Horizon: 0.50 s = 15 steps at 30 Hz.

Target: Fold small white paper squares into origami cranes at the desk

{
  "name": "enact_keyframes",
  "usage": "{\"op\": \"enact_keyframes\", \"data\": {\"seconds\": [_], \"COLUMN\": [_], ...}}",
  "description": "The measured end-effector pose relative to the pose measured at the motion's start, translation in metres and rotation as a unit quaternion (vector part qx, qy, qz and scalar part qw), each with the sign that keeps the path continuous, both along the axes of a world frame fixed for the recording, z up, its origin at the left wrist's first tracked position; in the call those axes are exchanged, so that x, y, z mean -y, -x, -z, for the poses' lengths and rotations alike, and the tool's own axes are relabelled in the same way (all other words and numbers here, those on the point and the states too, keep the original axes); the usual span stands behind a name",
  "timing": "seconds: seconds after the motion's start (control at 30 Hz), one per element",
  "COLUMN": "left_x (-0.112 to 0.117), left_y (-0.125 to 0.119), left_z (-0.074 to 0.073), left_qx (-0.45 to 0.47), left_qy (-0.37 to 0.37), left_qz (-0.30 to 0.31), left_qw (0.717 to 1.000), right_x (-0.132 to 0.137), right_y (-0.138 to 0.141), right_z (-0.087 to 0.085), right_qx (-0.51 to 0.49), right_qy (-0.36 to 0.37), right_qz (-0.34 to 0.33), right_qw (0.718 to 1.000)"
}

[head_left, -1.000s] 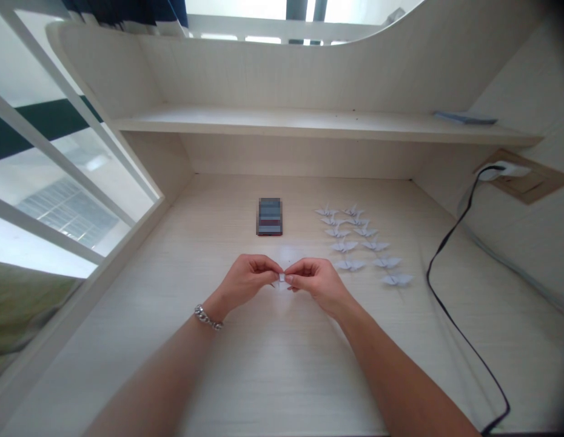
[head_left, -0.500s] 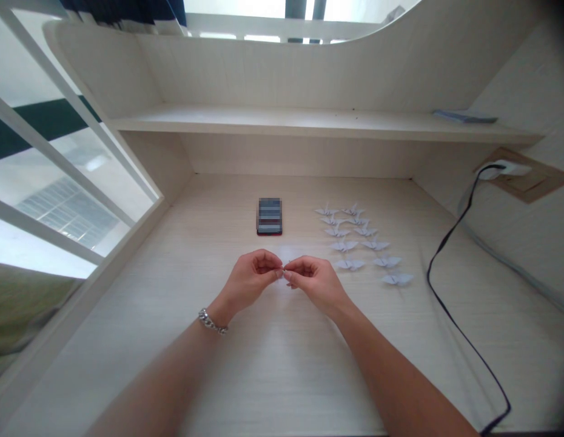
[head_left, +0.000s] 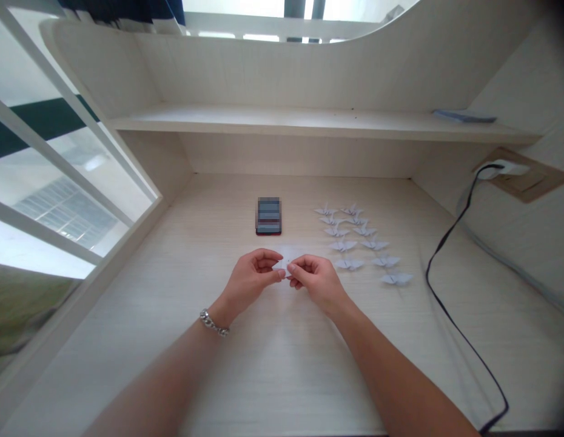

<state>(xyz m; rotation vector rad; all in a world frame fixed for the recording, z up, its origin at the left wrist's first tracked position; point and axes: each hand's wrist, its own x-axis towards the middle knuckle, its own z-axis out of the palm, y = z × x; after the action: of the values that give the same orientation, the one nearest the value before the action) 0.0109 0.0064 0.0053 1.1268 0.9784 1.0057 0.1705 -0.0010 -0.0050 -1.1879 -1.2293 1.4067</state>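
Note:
Between my fingertips is a small piece of folded white paper, held a little above the desk; its exact shape is mostly hidden by the fingers. My left hand pinches its left side between thumb and fingers. On the right side, my right hand grips it with thumb and forefinger, the other fingers curled. To the right of my hands, several white paper cranes stand on the desk in two slanting columns.
Beyond my hands a phone lies on the pale wooden desk. A black cable runs from the wall socket down the desk's right side. Above the back is a shelf with a flat bluish item on it.
My right fingertips have drawn slightly right and away from the left ones. More of the white paper shows between them. The cranes and phone stay in place.

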Motion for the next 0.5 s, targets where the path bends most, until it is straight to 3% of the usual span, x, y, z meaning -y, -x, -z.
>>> {"op": "enact_keyframes", "data": {"seconds": [0.5], "left_x": [-0.0007], "left_y": [0.0003], "left_z": [0.0046], "left_qx": [0.001], "left_qy": [-0.002], "left_qz": [-0.019], "left_qw": [1.000], "right_x": [0.0001], "right_y": [-0.0027], "right_z": [0.0010], "right_qx": [-0.014], "right_qy": [-0.024], "right_qz": [0.000], "right_qw": [1.000]}}
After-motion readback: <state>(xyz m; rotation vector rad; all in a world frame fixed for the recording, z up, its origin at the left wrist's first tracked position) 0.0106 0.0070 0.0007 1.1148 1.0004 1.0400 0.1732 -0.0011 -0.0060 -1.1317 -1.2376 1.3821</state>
